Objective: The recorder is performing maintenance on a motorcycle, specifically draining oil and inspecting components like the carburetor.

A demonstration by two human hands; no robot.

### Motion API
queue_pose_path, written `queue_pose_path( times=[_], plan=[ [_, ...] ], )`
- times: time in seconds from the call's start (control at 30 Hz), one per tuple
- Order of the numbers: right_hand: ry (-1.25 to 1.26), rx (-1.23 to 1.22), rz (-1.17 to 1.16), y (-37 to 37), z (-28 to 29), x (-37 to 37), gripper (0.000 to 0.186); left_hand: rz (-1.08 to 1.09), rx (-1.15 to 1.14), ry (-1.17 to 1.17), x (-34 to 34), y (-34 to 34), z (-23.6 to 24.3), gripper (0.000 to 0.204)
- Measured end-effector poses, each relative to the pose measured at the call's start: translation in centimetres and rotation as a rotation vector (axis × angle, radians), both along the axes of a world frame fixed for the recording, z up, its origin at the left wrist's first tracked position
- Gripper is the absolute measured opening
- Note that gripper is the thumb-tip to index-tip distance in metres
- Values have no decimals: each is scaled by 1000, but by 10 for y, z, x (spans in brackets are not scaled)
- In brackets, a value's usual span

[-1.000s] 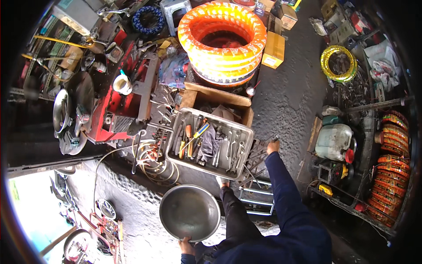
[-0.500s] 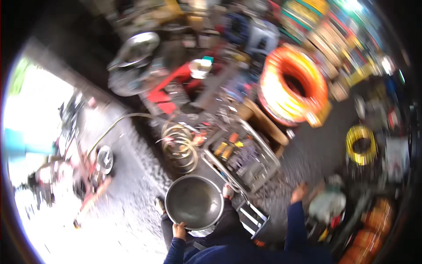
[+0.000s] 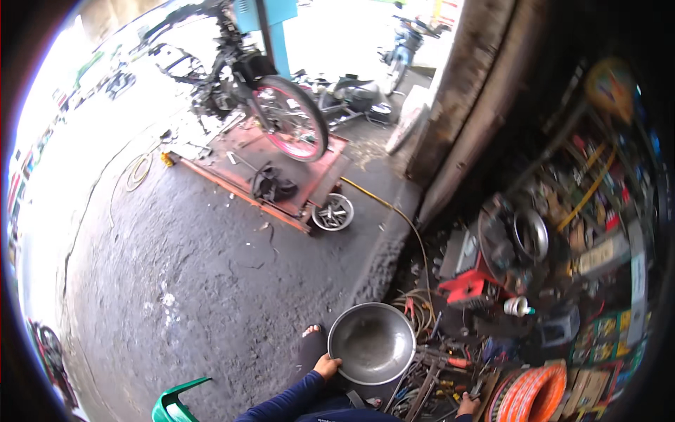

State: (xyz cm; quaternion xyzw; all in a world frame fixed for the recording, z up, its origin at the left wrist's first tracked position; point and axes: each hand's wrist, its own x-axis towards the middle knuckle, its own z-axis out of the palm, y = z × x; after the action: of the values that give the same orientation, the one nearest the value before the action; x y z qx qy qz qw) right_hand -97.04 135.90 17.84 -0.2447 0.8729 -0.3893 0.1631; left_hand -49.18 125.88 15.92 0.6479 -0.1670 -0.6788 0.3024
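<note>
A round grey metal bowl (image 3: pixel 371 344) hangs in front of my legs, its inside facing up and showing nothing in it. My left hand (image 3: pixel 328 367) is closed on the bowl's left rim. Low on the right is my right hand (image 3: pixel 469 404), partly cut off by the lower edge, apart from the bowl. Its fingers look curled, and a small metal piece (image 3: pixel 477 386) shows at their tips; its kind is unclear. Just beyond that hand lies an orange coiled hose (image 3: pixel 538 394).
A stripped motorcycle (image 3: pixel 246 91) stands on a red platform (image 3: pixel 235 162). Beside it sits a white basin (image 3: pixel 332 212) of metal parts. A yellow hose (image 3: pixel 369 193) crosses the floor. Tools and a red metal stand (image 3: pixel 470 285) crowd the right. A green chair (image 3: pixel 176 401) is low left.
My view has swung left, bringing the motorcycle and platform into clear sight. The bowl stays in my left hand. My right hand now appears lower, near the orange hose.
</note>
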Motion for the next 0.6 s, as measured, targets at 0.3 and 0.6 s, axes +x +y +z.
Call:
queue_pose_path(
  times=[0.3, 0.6],
  plan=[
    [-694, 175, -5, -253, 54, 81, 28, 194, 28, -132, 145, -161, 98, 28],
    [-465, 464, 468, -458, 100, 131, 42, 361, 154, -88, 124, -397, 158, 25]
  ],
)
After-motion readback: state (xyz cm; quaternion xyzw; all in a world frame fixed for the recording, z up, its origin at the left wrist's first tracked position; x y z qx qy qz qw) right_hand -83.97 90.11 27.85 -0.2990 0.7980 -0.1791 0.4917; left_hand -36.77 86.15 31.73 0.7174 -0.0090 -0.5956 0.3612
